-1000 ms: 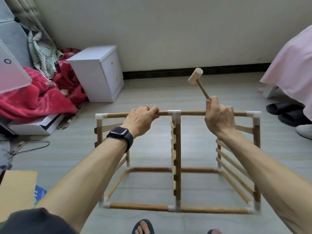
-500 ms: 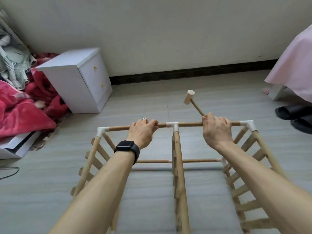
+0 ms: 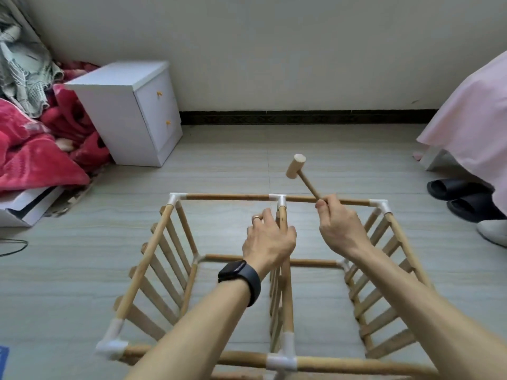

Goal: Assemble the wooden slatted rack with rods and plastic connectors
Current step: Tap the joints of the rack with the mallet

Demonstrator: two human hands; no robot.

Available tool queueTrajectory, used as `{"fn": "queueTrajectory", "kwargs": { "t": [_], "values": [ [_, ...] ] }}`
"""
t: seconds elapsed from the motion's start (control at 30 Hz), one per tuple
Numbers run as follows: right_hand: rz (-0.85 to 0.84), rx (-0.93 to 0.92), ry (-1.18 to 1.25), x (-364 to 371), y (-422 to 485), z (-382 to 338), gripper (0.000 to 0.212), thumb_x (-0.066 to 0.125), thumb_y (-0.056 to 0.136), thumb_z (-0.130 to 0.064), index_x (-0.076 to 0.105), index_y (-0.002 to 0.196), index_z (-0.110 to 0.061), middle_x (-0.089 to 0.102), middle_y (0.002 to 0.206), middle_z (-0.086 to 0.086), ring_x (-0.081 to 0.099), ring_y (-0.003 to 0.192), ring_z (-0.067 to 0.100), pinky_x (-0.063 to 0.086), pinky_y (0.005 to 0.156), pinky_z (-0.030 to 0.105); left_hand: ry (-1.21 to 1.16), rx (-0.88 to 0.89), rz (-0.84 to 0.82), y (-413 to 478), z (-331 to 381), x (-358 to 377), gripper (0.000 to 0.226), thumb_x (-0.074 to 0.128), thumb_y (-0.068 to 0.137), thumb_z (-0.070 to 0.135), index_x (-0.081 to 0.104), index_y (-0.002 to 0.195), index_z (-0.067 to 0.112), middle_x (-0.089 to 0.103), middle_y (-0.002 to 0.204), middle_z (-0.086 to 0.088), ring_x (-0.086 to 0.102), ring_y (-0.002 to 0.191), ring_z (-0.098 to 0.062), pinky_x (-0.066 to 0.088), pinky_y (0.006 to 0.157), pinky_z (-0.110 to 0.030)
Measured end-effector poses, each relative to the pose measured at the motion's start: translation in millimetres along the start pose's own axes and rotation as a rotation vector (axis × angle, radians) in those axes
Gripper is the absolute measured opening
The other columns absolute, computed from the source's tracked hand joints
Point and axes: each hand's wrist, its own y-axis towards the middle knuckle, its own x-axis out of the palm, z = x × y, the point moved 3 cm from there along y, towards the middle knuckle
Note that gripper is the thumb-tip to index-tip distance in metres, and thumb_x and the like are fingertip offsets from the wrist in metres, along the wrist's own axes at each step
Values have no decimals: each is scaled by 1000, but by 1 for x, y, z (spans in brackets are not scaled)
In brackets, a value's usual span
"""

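Observation:
The wooden slatted rack (image 3: 153, 259) stands on the floor below me, its rods joined by white plastic connectors such as the far middle one (image 3: 279, 200). It has slatted panels at the left, middle and right. My left hand (image 3: 270, 241), with a ring and a black watch, grips the top rod of the middle panel just behind that connector. My right hand (image 3: 338, 226) holds the handle of a small wooden mallet (image 3: 296, 165), whose head is raised above the far top rod (image 3: 227, 197).
A white two-drawer cabinet (image 3: 131, 111) stands at the back left beside red blankets (image 3: 33, 157). A pink bed cover (image 3: 472, 119) hangs at the right, with black slippers (image 3: 461, 193) on the floor below it. Grey floor lies beyond the rack.
My left hand has left the far top rod and now grips the middle panel's top rod. The right hand has also come off that rod and lifted slightly. The view has tilted over the rack.

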Motion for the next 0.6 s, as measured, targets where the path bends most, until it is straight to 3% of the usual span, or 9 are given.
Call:
{"fn": "queueTrajectory", "kwargs": {
  "t": [0.1, 0.2, 0.4, 0.6],
  "values": [
    [-84, 1, -252, -1, -10, -8, 30, 32, 106, -42, 53, 99, -23, 64, 76, 0, 60, 71, 27, 53, 68, 48, -13, -105, -127, -13, 6, 22, 64, 48, 96, 29, 20, 151, 14, 39, 144, -17, 48, 127, -40, 42, 100, -46],
    [-107, 17, -304, -5, -11, -13, 31, 30, 106, -43, 53, 100, -22, 64, 78, 0, 60, 74, 28, 53, 70, 50, -6, -126, -67, -24, 3, 34, 51, 43, 91, 12, 28, 139, 14, 53, 127, -17, 58, 111, -41, 47, 89, -43],
    [-88, -4, -310, -10, -3, -19, 29, 29, 108, -41, 50, 103, -21, 62, 76, 0, 59, 68, 23, 50, 61, 43, 97, -68, 42, -18, 5, 38, 48, 41, 90, 10, 30, 137, 12, 59, 117, -15, 61, 104, -39, 42, 78, -39],
    [-131, 11, -355, -2, 3, -18, 33, 29, 108, -42, 52, 105, -18, 62, 79, 2, 59, 72, 26, 54, 68, 48, 88, -61, 69, -17, 3, 38, 42, 41, 88, 8, 33, 129, 11, 60, 112, -15, 59, 95, -38, 39, 74, -38]
  ]
}}
